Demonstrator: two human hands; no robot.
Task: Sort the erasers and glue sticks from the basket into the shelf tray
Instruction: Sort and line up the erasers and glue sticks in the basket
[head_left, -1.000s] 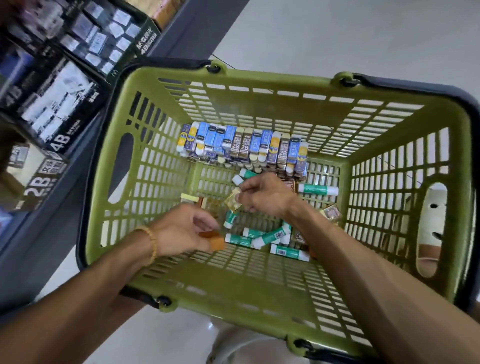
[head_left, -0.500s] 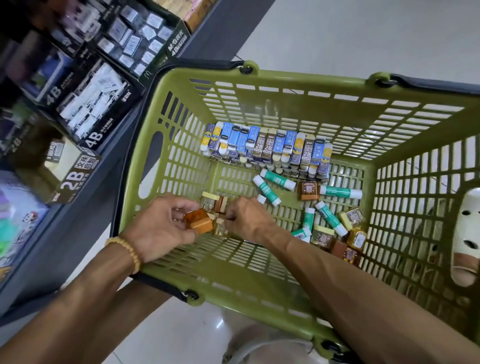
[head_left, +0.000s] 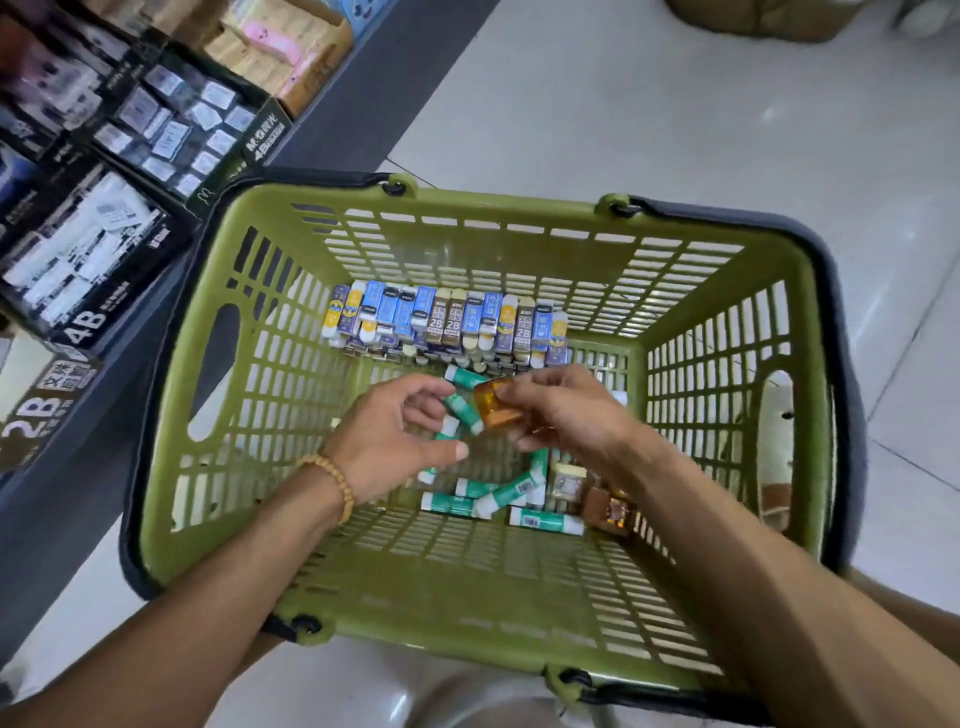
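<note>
Basket (head_left: 467, 613) of olive-green plastic fills the view below me, both my forearms reaching down into it over the pale tiled floor (head_left: 675, 114). My right hand (head_left: 566, 415) pinches a small amber-orange block (head_left: 496, 402) between thumb and fingertips, lifted above the basket's bottom; whether it is an eraser I cannot tell. My left hand (head_left: 389, 436), a bead bracelet (head_left: 337, 483) on its wrist, hovers just beside the block with fingers loosely curled and thumb stretched out, holding nothing. A row of erasers (head_left: 447, 319) in blue, white and brown sleeves stands on end, packed side by side against the basket's far wall, some marked 2B. Glue sticks (head_left: 498, 496) with green labels and white caps lie scattered on the basket's bottom, some under my hands, others in a loose heap toward the near right. Just beside that heap sit a small clear-wrapped cube (head_left: 569, 480) and a brown packet (head_left: 608, 512). To the left, the shelf (head_left: 67, 509) carries open black trays (head_left: 98, 260) of white wrapped erasers, their fronts printed 4B and 2B. The basket's dark handles (head_left: 847, 415) hang folded down along its rim.
</note>
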